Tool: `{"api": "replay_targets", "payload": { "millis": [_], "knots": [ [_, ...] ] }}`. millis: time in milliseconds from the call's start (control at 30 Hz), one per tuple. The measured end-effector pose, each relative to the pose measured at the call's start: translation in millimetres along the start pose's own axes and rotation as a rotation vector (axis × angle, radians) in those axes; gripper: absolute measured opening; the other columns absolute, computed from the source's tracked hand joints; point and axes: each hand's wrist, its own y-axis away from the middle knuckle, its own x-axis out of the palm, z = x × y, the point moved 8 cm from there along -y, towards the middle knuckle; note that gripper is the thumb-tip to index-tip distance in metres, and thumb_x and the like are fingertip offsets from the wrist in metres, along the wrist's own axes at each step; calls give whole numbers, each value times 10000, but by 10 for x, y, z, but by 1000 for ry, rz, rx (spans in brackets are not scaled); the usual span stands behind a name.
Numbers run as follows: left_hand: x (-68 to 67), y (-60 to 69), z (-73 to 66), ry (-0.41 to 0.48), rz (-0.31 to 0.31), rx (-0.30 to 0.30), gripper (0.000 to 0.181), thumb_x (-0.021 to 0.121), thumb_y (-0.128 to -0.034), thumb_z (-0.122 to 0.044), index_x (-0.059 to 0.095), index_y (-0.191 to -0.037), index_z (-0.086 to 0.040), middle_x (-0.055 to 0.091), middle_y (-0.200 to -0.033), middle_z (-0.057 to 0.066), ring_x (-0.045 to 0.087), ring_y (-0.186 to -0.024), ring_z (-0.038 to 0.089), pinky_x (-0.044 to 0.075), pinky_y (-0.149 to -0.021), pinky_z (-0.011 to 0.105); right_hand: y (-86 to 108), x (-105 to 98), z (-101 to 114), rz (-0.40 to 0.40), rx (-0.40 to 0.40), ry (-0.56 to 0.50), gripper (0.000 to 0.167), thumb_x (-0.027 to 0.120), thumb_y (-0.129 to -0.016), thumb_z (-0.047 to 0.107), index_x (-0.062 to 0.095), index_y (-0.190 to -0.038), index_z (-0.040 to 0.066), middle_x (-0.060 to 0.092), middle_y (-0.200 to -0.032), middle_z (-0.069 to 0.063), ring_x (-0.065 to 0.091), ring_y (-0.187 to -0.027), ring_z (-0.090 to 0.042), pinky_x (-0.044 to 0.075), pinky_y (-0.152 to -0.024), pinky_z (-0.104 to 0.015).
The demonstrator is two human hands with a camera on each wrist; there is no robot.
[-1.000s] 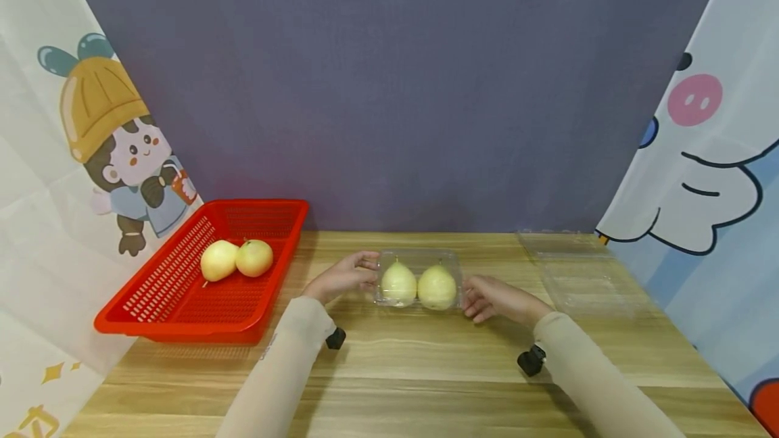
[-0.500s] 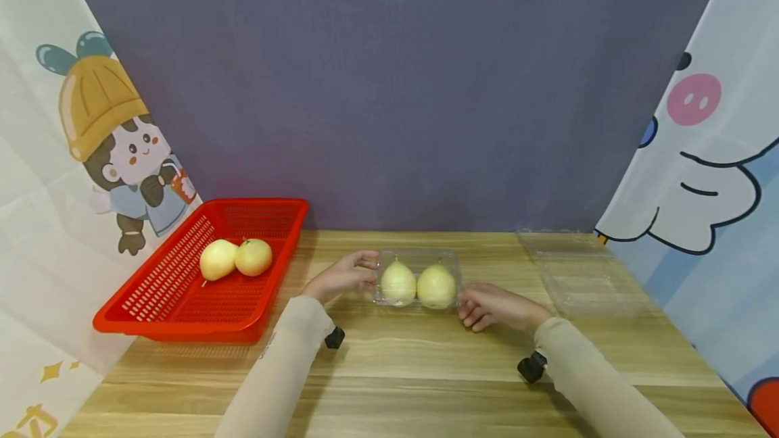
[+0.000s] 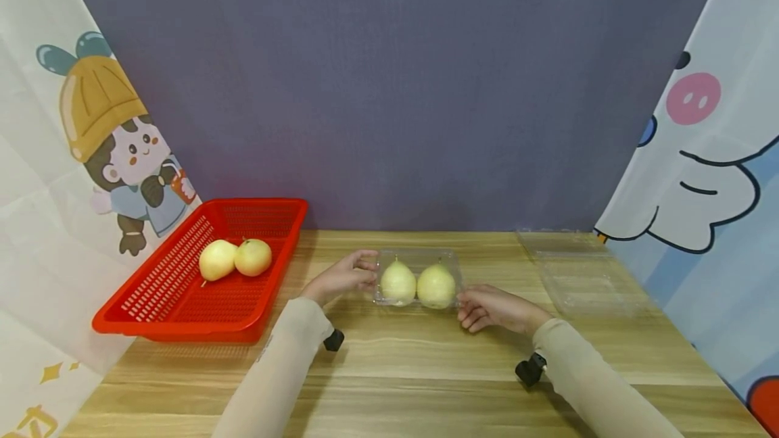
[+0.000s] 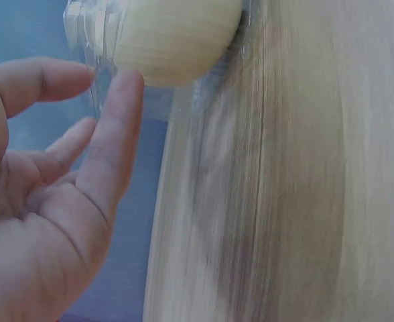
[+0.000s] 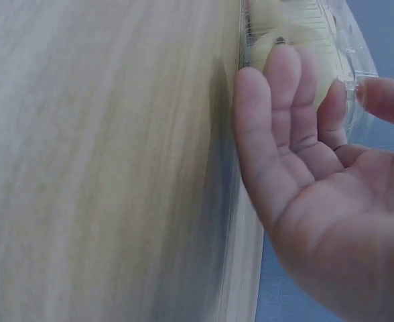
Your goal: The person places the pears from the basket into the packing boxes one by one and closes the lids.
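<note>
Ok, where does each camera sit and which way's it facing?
Head: head-worn, facing forward and down at the box, basket and table; left hand, right hand and sleeves show.
Left wrist: worn there, facing the box's left end; only the left hand shows.
Right wrist: worn there, facing its right end; only the right hand shows.
Both wrist views share the box and table.
</note>
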Motion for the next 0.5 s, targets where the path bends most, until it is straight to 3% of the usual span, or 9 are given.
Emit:
{"api": "replay_targets", "payload": {
  "millis": [233, 367, 500],
  "knots": [
    [5, 106, 19, -27, 1, -18, 660, 604, -964, -79, 283, -1528, 38, 555, -1273, 258, 637, -1063, 292, 506, -987, 451, 1, -8, -34, -17, 18, 15, 405, 497, -1048, 330, 555, -1132, -62, 656, -941, -96, 653, -825, -212, 582, -776, -395],
    [48, 185, 2, -32, 63, -8, 653, 612, -979, -109, 287, -1505, 102, 586, -1244, 233, 638, -1052, 278, 508, -984, 454, 1, -16, -39, -20, 21, 27, 405, 487, -1052, 332, 556, -1131, -60, 649, -949, -97, 649, -841, -213, 576, -787, -384],
    [93, 239, 7, 30, 130, -11, 666, 606, -975, -80, 256, -1491, 155, 571, -1255, 254, 636, -1051, 278, 506, -989, 454, 8, -31, -27, -31, 21, 46, 406, 484, -1052, 341, 564, -1122, -50, 644, -948, -98, 648, -851, -224, 572, -789, -386]
  ]
}}
